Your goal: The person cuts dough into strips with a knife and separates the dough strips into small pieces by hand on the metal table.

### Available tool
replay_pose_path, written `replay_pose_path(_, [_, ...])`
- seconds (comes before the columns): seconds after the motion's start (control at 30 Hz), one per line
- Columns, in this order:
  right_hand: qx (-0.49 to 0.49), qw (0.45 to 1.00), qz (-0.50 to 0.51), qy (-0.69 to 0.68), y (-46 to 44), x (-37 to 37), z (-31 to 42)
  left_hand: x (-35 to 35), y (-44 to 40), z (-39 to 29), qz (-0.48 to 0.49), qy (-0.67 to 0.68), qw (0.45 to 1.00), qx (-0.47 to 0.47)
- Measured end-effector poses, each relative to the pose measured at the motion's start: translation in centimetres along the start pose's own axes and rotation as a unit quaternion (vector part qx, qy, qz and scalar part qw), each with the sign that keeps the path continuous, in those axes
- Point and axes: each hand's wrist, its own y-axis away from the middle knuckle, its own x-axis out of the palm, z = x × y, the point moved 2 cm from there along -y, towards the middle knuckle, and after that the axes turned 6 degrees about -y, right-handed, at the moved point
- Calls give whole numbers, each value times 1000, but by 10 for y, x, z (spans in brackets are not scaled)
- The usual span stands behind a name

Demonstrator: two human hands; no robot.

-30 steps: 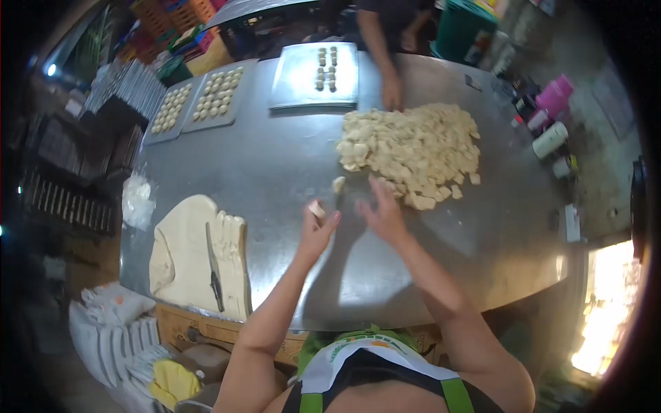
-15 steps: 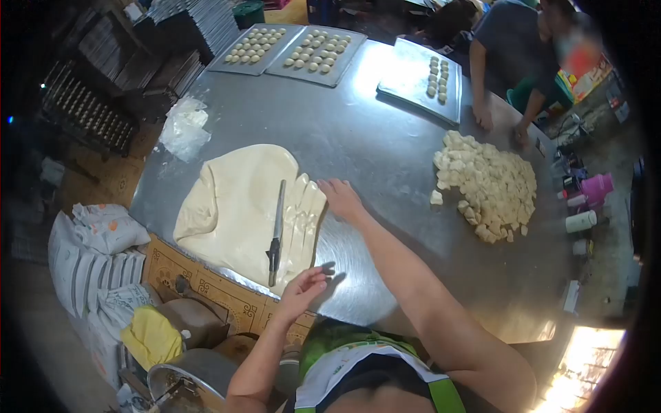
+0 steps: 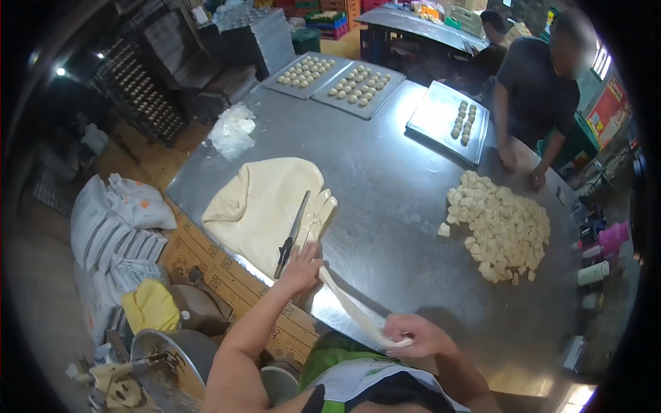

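Observation:
A long strip of dough (image 3: 352,308) stretches between my two hands above the steel table. My right hand (image 3: 420,335) is closed on its near end, close to my apron. At the other end, my left hand (image 3: 301,270) holds the strip at its side, with fingers reaching over the near ends of the cut dough strips (image 3: 318,213). A large flat slab of dough (image 3: 265,199) lies left of those strips. On the slab rests a long knife (image 3: 295,234) with a dark handle, just beside my left hand.
Cut dough pieces (image 3: 499,227) are heaped at right. Trays with dough balls (image 3: 358,86) stand at the far edge, with another tray (image 3: 430,117) near a co-worker (image 3: 537,89). A plastic bag (image 3: 232,131) lies at left. Sacks (image 3: 113,227) and a metal bowl (image 3: 162,337) are beside the table.
My right hand has drawn back from the cut strips toward my body, pulling one strip. My left hand has moved forward onto the dough's near end. The view has tilted up.

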Motion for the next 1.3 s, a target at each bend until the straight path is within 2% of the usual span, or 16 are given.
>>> replay_pose_path(0.07, [25,982,-173,-67,50,-12,8,4,1,-22,140,32,988,-57])
replay_pose_path(0.2, [-36,948,-301,-95,135,-38,17,-21,28,-116,310,103,932,-155])
replay_pose_path(0.23, [-42,948,-300,-95,153,-43,15,-20,28,-121,307,97,934,-156])
replay_pose_path(0.33, [-57,949,-298,-84,194,-47,5,-8,45,-93,-36,-51,997,-42])
replay_pose_path(0.47, [-17,935,-342,-91,211,-31,-4,26,35,-49,93,-21,983,-159])
replay_pose_path(0.57, [-7,899,-437,-35,217,-40,-1,2,13,-83,-1,138,964,-227])
replay_pose_path(0.7, [15,847,-523,89,228,-58,-12,-124,-43,-159,-93,240,962,-90])
replay_pose_path(0.77, [17,827,-542,145,223,-57,-4,-156,-58,-182,-179,131,975,29])
replay_pose_path(0.87, [-21,705,-581,406,215,-40,29,-138,-50,-192,-254,17,959,122])
replay_pose_path(0.93, [-45,697,-570,433,205,-29,31,-82,-35,-190,-138,-43,983,117])
replay_pose_path(1.0, [-84,682,-545,480,191,-16,33,-45,-27,-204,220,187,944,162])
replay_pose_path(1.03, [-81,676,-550,484,178,-11,34,-38,-26,-222,103,241,945,197])
replay_pose_path(1.07, [-113,720,-563,389,159,-3,34,-48,-24,-247,-12,294,929,225])
replay_pose_path(1.17, [-96,798,-566,182,122,31,43,-60,-49,-311,-114,457,829,301])
replay_pose_path(1.23, [-13,843,-537,-34,108,43,51,15,-68,-328,188,412,805,383])
replay_pose_path(1.3, [-19,841,-540,11,108,28,43,-13,-59,-324,139,455,799,368])
